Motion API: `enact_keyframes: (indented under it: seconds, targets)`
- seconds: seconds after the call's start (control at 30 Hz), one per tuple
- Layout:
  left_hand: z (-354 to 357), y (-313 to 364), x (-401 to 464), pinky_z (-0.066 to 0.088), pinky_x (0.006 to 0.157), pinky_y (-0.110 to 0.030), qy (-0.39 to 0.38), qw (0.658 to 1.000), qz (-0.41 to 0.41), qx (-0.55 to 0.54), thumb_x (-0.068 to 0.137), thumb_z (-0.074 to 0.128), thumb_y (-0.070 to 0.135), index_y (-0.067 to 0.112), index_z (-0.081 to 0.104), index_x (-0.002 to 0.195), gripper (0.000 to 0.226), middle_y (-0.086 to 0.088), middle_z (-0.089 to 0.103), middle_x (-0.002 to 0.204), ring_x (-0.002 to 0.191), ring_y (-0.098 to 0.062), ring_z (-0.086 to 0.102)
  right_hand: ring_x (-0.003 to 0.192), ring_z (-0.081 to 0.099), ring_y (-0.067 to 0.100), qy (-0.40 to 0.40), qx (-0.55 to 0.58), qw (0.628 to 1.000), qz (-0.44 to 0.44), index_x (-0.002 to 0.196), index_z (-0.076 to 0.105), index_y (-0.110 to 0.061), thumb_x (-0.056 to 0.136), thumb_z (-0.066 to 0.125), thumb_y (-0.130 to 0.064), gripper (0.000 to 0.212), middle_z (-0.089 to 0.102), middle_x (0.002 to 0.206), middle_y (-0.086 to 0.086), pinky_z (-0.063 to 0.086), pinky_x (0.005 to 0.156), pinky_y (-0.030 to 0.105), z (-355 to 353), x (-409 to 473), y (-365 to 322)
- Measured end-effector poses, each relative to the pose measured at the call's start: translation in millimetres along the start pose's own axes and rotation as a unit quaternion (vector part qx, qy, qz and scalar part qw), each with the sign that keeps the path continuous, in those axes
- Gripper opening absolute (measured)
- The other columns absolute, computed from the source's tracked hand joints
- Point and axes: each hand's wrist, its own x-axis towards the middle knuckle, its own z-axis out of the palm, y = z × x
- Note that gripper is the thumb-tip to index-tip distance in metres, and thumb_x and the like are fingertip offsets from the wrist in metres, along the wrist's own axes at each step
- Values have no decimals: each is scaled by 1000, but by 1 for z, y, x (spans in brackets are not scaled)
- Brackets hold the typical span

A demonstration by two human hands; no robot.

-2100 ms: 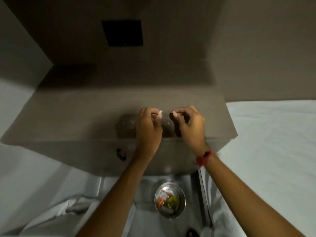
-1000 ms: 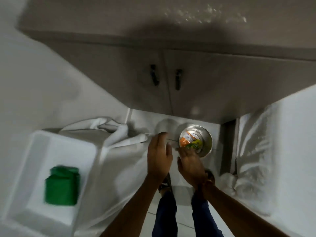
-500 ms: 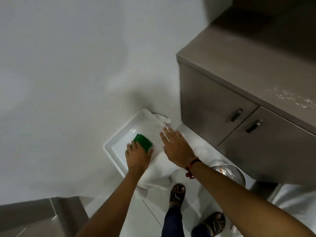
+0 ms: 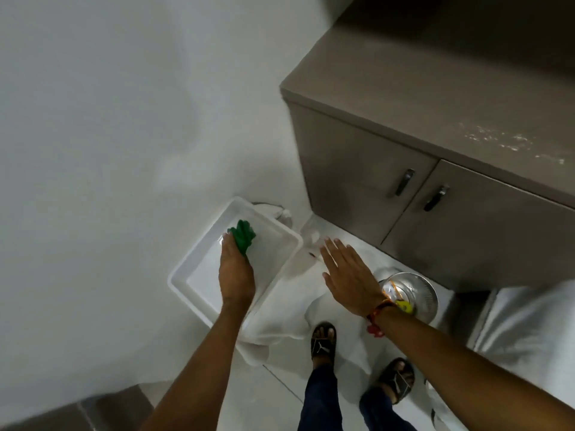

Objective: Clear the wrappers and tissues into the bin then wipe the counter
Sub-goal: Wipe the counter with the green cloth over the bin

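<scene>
Gripping One Green Cloth in One White Tray

Gripping the single green cloth [image 4: 244, 236], the left hand [image 4: 236, 275] reaches down into the white tray [image 4: 183, 269] at lower centre of the frame; its grip is clamped on the cloth's near end, with the rest bunched above the fingers. The right hand [image 4: 350, 276] hovers flat just right of the tray, fingers spread apart and holding nothing, a red band [image 4: 375, 321] at its wrist. One tray stands on the floor, over a white sheet [image 4: 280, 321] that spills out beneath its right side. One round steel bin [image 4: 426, 298] stands to the right of the open hand, with coloured wrappers [image 4: 403, 306] visible inside. At upper right, the grey tabletop [image 4: 435, 88] carries a patch of pale specks [image 4: 510, 143] near the frame's right edge. Under it are two cabinet doors with two dark handles [image 4: 404, 181]. Two sandalled feet [image 4: 323, 340] show at the bottom.
</scene>
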Motion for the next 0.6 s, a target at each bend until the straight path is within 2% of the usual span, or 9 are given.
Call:
enact_keyframes:
  seconds: [0.1,0.17,0.23,0.33,0.4,0.5,0.6]
  targets:
    - [22,67,-18,31,125,-39,13,988,152,-35,101,36,1,21,20,158,62,-5,35,163,150,-21,36,151,22,35,-19,31,998,55,155,25,-3,101,37,-34,62,20,163,18,24,122,48,16,-21,30]
    - [52,102,-41,27,125,-34,-36,967,248,-45,99,33,0,16,23,158,63,-6,32,165,154,-18,30,154,7,33,-43,44,994,89,157,12,-5,103,28,-36,65,5,166,16,12,125,47,33,-36,51]
    - [99,121,-66,25,125,-34,-108,941,321,-15,97,37,-7,10,25,158,65,-11,27,167,156,-22,24,154,5,33,-50,49,988,138,157,9,-5,102,26,-38,66,2,166,16,9,125,48,61,-52,73]
    - [188,103,-95,27,125,-30,-233,908,346,41,99,39,-7,9,18,159,65,-10,17,169,157,-21,19,154,8,34,-82,85,972,203,157,11,-5,99,24,-40,69,7,165,17,10,125,49,129,-78,104]
    - [256,76,-102,38,121,-32,-308,876,363,74,102,36,-2,11,16,159,62,-11,18,169,155,-22,27,153,9,36,-74,105,955,266,157,9,-5,98,25,-45,73,9,165,17,11,125,50,198,-89,130]
    - [346,33,-106,48,113,-38,-366,833,394,132,101,38,0,10,23,158,60,-16,30,165,149,-29,40,154,8,35,-102,162,920,343,158,3,-7,94,42,-48,85,6,166,16,12,125,48,292,-99,163]
    - [413,4,-108,47,112,-40,-385,822,382,175,101,40,5,15,26,159,61,-14,32,164,148,-29,40,154,6,36,-115,179,899,382,158,4,-4,89,57,-39,93,6,166,18,11,125,47,373,-105,185]
